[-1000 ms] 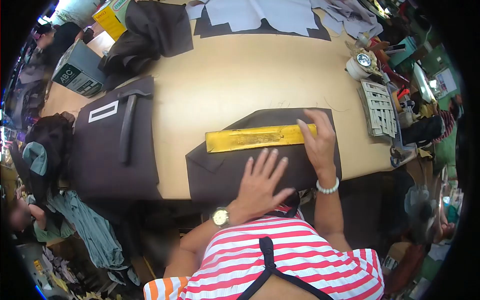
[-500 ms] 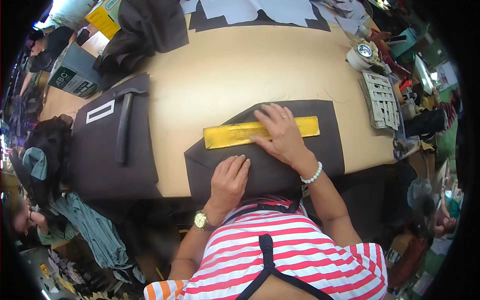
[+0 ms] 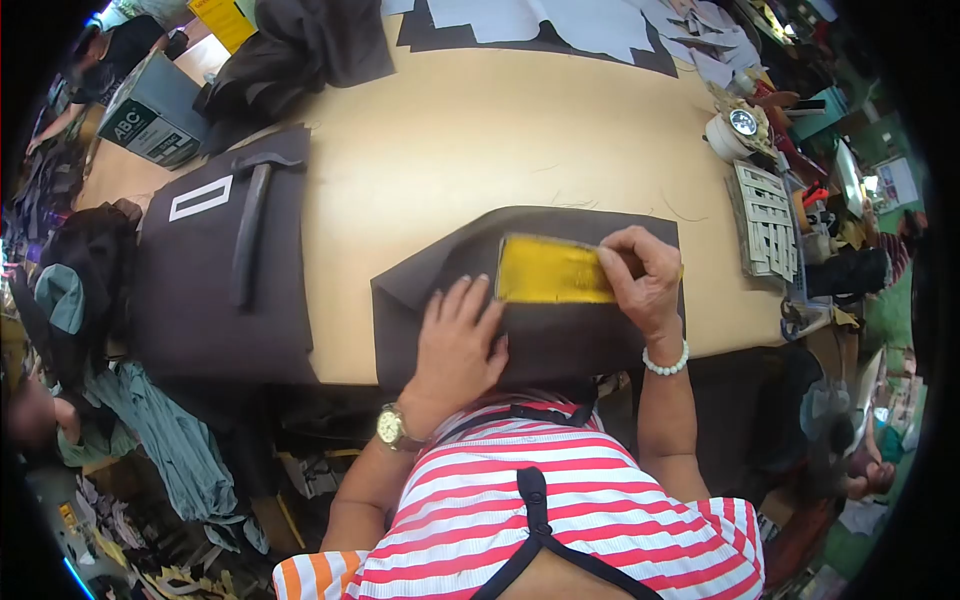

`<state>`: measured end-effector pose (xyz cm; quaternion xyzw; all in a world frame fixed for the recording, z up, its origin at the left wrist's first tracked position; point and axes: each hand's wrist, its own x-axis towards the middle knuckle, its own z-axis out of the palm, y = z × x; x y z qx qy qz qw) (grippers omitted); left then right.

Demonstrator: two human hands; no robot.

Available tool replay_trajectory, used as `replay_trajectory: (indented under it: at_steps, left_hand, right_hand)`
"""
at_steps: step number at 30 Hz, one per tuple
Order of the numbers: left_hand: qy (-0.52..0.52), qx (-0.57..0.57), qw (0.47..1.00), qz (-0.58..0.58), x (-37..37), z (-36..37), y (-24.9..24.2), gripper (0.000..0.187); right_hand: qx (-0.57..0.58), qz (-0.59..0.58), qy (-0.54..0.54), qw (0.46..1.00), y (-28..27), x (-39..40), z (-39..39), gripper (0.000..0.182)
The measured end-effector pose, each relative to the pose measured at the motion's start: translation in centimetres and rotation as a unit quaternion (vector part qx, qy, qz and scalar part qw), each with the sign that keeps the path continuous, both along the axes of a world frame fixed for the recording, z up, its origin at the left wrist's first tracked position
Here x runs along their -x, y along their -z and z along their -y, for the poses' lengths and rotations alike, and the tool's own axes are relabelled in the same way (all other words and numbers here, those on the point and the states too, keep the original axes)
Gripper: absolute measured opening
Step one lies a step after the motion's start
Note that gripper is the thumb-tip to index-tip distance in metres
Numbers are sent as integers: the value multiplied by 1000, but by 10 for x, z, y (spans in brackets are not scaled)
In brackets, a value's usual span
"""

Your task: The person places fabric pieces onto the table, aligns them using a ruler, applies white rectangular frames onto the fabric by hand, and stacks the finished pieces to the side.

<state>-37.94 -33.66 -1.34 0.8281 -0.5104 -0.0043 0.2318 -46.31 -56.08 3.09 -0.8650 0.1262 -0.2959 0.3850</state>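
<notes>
A dark cloth (image 3: 560, 345) lies at the table's front edge, its left part folded over. My left hand (image 3: 460, 340) rests flat on it with fingers spread, the fingertips near the left end of a yellow strip (image 3: 550, 272). Thumb and fingers of my right hand (image 3: 645, 280) pinch that strip near its right end. The strip looks tilted and slightly blurred above the cloth.
At the left, a hammer (image 3: 250, 235) and a white rectangular frame (image 3: 201, 198) lie on folded dark cloth. Behind them stands an ABC tin (image 3: 155, 115). White pieces (image 3: 590, 25) lie at the back, a slatted stack (image 3: 765, 220) at the right. A person is at the upper left.
My right hand has gone from lying over the yellow strip to pinching its right end, and the strip has tilted and shifted right. My left hand's fingers have spread. The view has shifted slightly.
</notes>
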Motion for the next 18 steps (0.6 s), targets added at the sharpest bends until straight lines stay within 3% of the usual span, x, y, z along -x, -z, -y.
replay_trajectory:
  at_steps: [3,4,7,8,11,12,15,18]
  left_hand:
    - [-60,-27,997,-41,-16,-9,-12,73]
    - [-82,-47,994,-50,-23,-12,-9,82]
    - [-118,-48,992,-17,-34,-20,-4,85]
    - [-117,-62,991,-29,-35,-22,-5,91]
    - [-137,-73,988,-23,-30,-25,0,98]
    - [-134,-77,988,-21,-27,-26,4,100]
    - [-149,-92,984,-14,-21,-28,10,98]
    - [-151,-105,983,-29,-18,-28,6,94]
  right_hand:
    - [35,-51,-71,996,9,9,-1,13]
    - [55,-59,-73,994,13,8,-4,15]
    - [126,-40,-72,989,25,-2,-11,16]
    - [127,-84,-70,986,25,-2,-13,20]
    - [213,6,-7,977,19,-9,-19,31]
    - [195,-29,17,980,25,0,-18,43]
    - [182,-65,201,960,38,28,-21,46]
    - [148,-160,249,944,63,63,-16,62]
